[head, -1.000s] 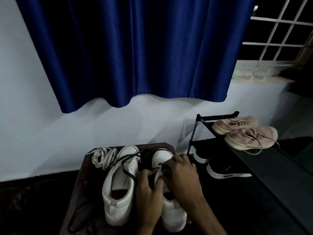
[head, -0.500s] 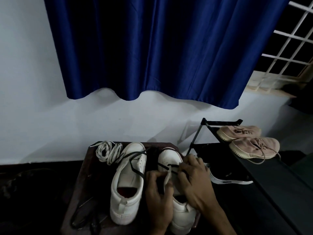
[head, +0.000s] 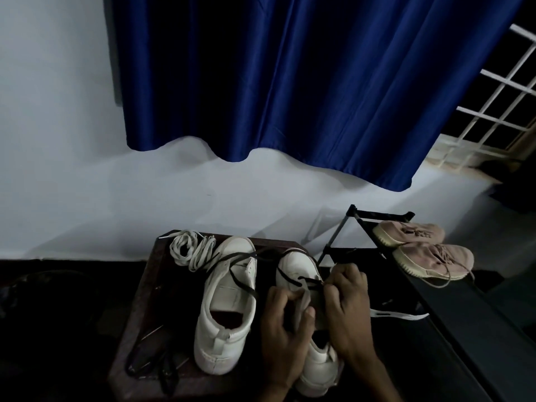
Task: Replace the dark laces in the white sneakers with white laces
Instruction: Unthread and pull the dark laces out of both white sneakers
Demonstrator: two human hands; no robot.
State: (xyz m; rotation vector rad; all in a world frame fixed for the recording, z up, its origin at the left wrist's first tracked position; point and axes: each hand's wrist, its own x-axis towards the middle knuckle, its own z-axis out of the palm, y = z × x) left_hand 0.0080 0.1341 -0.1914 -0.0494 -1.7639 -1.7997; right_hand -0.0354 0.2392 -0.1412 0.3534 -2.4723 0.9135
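**Status (judged): early, with the old laces only partly out.**

1. Right sneaker (head: 298,264). Stands on the table (head: 139,300) under both hands, toe pointing away. A dark lace (head: 310,280) crosses its lower eyelets, so unlacing here looks unfinished.
2. Left sneaker (head: 229,309). Stands just beside the right one, heel nearest. Its eyelets appear empty, and a loose dark lace (head: 242,281) lies draped across it.
3. White laces (head: 191,253). A coiled bundle at the table's far left corner, near the left sneaker's toe. No hand is on it and none of it appears threaded. Left to do: free the last dark lace, then lace both sneakers in white.

**Hands**

4. Left hand (head: 282,329). Fingers are curled, pinching a pale strip (head: 304,298) at the right sneaker's throat. I cannot tell whether the strip is tongue or lace.
5. Right hand (head: 348,309). Fingers are curled, with the tips pinching the dark lace at the right row of eyelets.

**Surroundings**

6. Dark tangle (head: 156,364). At the table's near left; too dim to identify.
7. Shoe rack (head: 452,329). To the right of the table, carrying a pair of pink shoes (head: 429,256).
8. Wall (head: 87,198). Pale, behind the table.
9. Curtain (head: 290,82). Blue, hanging above the wall.
10. Window grille (head: 493,111). At the far right.
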